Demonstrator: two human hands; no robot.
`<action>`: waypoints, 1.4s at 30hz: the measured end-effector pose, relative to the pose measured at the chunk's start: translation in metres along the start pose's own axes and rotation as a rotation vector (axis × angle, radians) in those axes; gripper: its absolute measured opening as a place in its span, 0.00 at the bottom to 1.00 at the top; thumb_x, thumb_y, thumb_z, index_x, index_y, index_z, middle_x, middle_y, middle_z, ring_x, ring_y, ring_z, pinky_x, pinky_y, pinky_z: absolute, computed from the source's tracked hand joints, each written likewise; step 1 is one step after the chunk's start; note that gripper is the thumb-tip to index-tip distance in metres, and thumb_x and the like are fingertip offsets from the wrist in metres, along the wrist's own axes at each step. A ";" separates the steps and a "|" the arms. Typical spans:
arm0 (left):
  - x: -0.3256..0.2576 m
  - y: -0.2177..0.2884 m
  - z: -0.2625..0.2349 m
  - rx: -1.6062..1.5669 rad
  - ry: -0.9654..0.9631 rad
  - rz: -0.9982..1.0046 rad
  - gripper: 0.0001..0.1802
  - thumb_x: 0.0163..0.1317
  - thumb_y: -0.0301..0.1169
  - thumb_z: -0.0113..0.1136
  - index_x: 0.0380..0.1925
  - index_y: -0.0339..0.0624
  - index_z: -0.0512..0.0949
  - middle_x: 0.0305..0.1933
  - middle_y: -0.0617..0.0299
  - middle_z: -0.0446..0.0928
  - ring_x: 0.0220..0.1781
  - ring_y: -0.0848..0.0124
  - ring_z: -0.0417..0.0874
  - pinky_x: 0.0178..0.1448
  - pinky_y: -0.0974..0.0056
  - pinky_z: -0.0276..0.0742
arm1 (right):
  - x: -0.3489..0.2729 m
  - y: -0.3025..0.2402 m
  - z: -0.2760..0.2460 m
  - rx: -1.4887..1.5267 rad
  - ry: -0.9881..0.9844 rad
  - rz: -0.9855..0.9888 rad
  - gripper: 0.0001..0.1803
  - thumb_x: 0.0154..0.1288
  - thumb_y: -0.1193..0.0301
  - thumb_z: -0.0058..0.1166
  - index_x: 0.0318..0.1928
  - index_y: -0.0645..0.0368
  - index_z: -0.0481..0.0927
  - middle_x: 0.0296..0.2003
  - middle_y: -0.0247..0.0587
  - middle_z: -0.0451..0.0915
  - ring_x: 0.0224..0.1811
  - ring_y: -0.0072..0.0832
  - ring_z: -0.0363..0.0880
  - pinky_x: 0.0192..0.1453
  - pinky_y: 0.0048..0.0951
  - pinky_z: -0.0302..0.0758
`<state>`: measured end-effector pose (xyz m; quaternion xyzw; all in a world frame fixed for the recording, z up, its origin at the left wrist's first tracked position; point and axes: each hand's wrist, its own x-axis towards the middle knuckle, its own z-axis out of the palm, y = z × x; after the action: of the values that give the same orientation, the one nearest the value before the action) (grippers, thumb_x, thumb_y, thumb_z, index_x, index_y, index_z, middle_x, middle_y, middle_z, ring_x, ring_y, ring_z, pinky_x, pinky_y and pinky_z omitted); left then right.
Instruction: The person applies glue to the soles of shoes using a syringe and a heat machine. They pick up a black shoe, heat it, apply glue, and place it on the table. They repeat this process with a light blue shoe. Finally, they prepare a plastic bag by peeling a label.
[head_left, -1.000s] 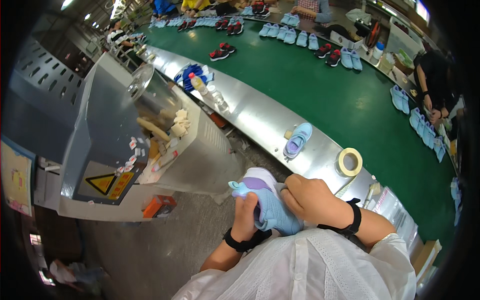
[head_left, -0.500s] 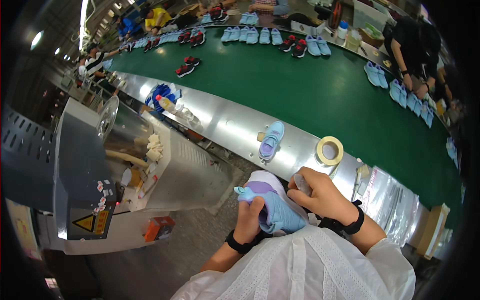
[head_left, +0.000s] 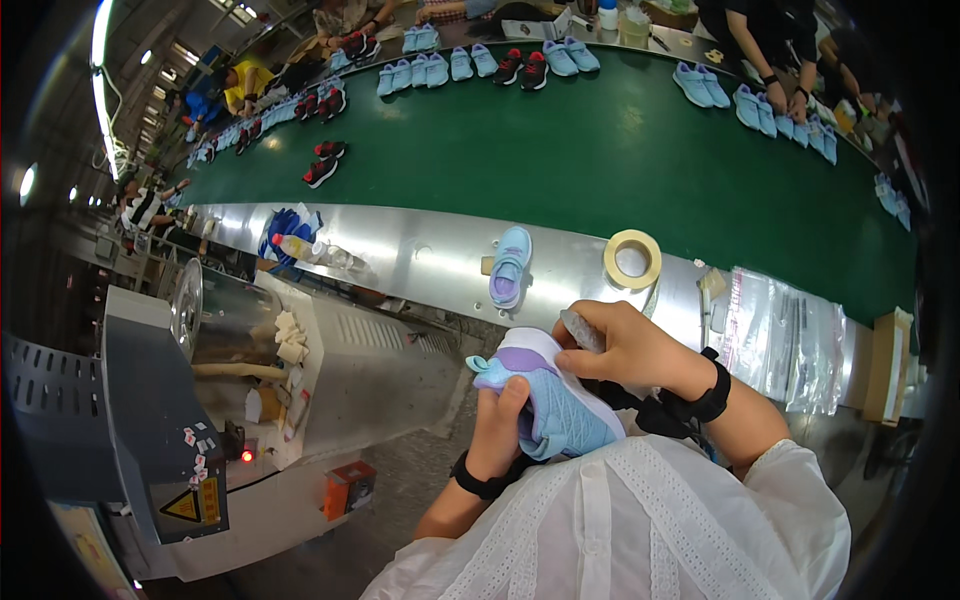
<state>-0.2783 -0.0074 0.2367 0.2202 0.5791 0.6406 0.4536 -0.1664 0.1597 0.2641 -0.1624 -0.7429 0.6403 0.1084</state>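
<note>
A small light-blue shoe (head_left: 552, 398) with a purple and white sole rests sole-up against my chest. My left hand (head_left: 497, 420) grips it from below, thumb lying across the knit upper. My right hand (head_left: 628, 346) sits at the sole's right edge and pinches a short grey stick (head_left: 582, 331), its tip touching the sole. Both wrists wear black bands. A matching light-blue shoe (head_left: 510, 264) stands on the steel ledge (head_left: 400, 250) just beyond my hands.
A roll of tape (head_left: 632, 259) lies on the ledge, with clear plastic bags (head_left: 780, 335) to its right. The green conveyor belt (head_left: 560, 160) carries several blue and red shoes. Other people work along its far side. A grey machine (head_left: 200, 400) stands at my left.
The view has swung left and downward. My hands stay on the same shoe, and the right hand has shifted slightly along the sole's edge with the grey stick.
</note>
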 end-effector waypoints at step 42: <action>-0.011 0.010 0.000 -0.078 -0.011 -0.002 0.31 0.58 0.41 0.62 0.55 0.36 0.61 0.48 0.59 0.71 0.48 0.73 0.73 0.54 0.67 0.70 | -0.013 -0.002 0.007 -0.117 0.081 -0.087 0.15 0.58 0.67 0.54 0.39 0.65 0.70 0.27 0.48 0.74 0.27 0.34 0.76 0.32 0.32 0.72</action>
<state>-0.2757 -0.0159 0.2494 0.2055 0.5515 0.6609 0.4656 -0.1569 0.1480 0.2654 -0.1617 -0.7804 0.5835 0.1563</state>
